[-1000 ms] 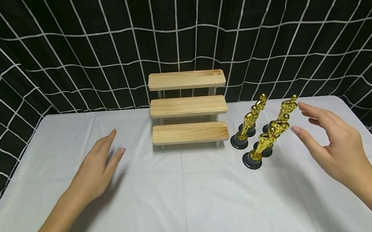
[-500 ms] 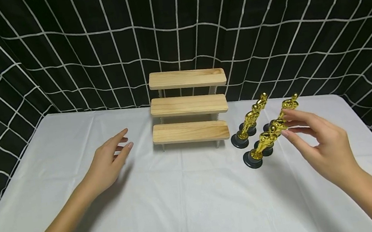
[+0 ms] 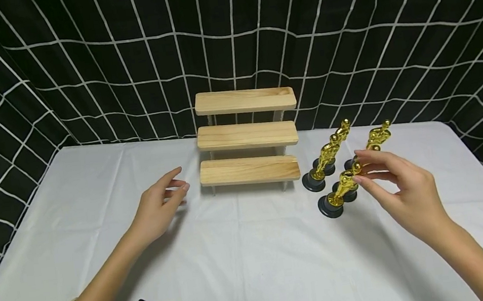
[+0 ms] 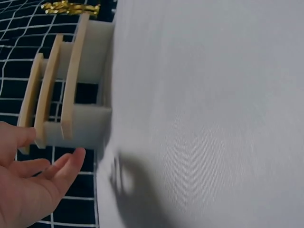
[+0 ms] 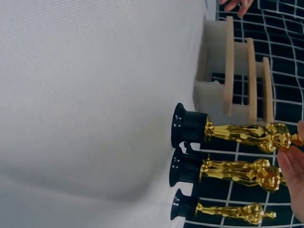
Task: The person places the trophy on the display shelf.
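1. We see the right hand (image 3: 409, 195), thumb and fingers parted around the head of the front statuette (image 3: 344, 186), contact unclear.
2. It stands right of the wooden shelf (image 3: 246, 136).
3. Our left hand (image 3: 158, 210) hovers, fingers loose, left of it.

"What's behind the table (image 3: 283, 280)?"
"A black curtain (image 3: 213, 4), crossed by a white net (image 3: 232, 36), from nine o'clock through twelve to three."
"Are the net's lines straight?"
"Wavy in places, in rough squares."
"And the table?"
"Covered by a white cloth (image 3: 202, 279), a faint crease (image 3: 239, 260) running towards six. Soft shadows (image 3: 378, 234) lie at four and eight."
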